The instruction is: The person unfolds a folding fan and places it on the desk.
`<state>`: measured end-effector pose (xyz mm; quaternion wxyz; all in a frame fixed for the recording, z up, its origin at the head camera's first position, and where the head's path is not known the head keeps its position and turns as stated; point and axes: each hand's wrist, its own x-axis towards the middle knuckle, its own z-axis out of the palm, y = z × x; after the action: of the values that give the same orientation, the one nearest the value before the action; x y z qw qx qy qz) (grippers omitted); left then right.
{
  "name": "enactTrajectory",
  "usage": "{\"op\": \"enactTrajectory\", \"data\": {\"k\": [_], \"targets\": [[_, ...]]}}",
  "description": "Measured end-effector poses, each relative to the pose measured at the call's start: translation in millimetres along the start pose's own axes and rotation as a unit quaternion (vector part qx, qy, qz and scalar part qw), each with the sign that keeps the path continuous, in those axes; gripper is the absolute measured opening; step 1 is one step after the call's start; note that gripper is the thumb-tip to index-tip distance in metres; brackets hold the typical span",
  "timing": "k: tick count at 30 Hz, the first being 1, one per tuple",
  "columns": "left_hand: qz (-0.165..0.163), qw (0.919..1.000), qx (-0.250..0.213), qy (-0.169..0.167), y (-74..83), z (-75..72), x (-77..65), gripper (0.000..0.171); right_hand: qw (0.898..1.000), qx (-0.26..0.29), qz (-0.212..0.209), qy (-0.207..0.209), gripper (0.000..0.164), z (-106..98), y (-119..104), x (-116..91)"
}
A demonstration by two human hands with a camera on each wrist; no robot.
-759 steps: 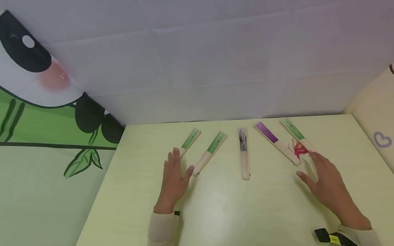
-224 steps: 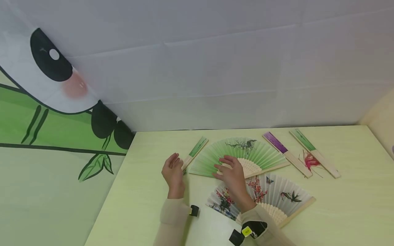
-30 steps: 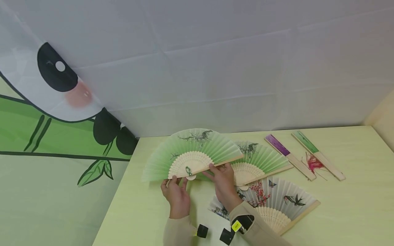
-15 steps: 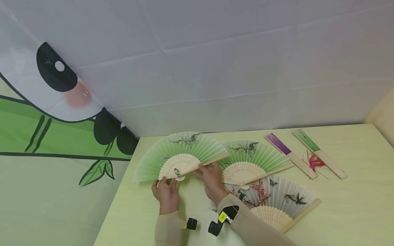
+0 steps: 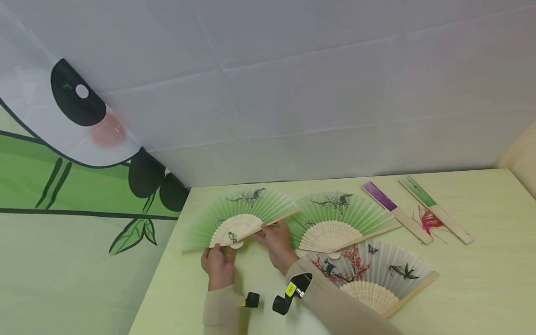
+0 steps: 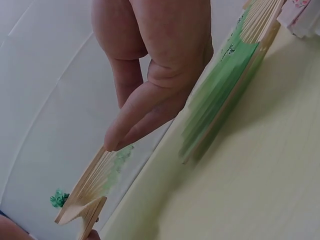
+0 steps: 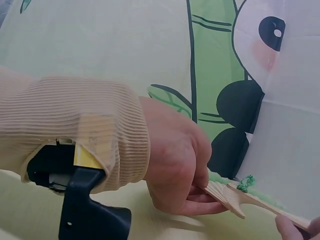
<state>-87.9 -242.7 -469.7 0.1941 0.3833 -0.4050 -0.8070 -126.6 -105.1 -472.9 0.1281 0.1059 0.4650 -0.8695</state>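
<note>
Both hands hold a spread green folding fan [image 5: 238, 223] with a dark branch print over the table's left side. My left hand [image 5: 219, 267] pinches its pale ribs at the lower left, beside the green cord knot. At the right-hand guard stick, my right hand [image 5: 274, 239] grips with thumb and fingers. The left wrist view shows the held fan's ribs [image 6: 92, 180] and knot close up; the right wrist view shows its rib end [image 7: 225, 197] between the hands. Immediately right lies a second spread green fan [image 5: 331, 232]. Whether the held fan touches the table cannot be told.
A spread white fan [image 5: 377, 265] with flowers and birds lies nearer the front, partly behind the right sleeve. Folded purple [image 5: 383, 200] and green [image 5: 433, 209] fans lie at the right, with a red tassel [image 5: 429, 221] between them. A wall stands behind the table [image 5: 469, 288].
Over the last second the hands have moved the spread green fan left and lower. Much earlier all the fans lay folded; three are now spread.
</note>
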Motion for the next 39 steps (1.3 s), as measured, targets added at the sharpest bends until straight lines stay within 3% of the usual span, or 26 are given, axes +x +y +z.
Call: {"op": "enactTrajectory", "data": {"k": [7, 11, 16, 24, 29, 39], "targets": [[-0.002, 0.9997, -0.018, -0.018, 1.3, -4.6, 3.0, 0.021, 1.000, 0.001, 0.015, -0.006, 0.041, 2, 4, 7], [-0.008, 0.9992, -0.024, -0.030, 2.1, -3.3, 3.1, 0.034, 1.000, -0.005, 0.021, -0.014, 0.045, 2, 5, 10], [0.002, 0.9994, 0.009, -0.033, 2.5, 2.0, 1.4, 0.055, 0.998, -0.027, 0.049, -0.035, 0.055, 1, 1, 8], [0.035, 0.9987, 0.017, -0.033, 6.0, 11.1, -4.8, 0.058, 0.992, -0.083, 0.077, -0.055, 0.076, 4, -10, -1], [0.045, 0.9986, 0.026, -0.002, 7.6, 15.9, -8.0, 0.059, 0.988, -0.104, 0.086, -0.071, 0.077, 4, -14, -7], [0.050, 0.9970, 0.057, 0.010, 2.5, 21.6, -24.1, 0.063, 0.991, -0.107, 0.057, -0.060, 0.063, -8, -22, -21]]}}
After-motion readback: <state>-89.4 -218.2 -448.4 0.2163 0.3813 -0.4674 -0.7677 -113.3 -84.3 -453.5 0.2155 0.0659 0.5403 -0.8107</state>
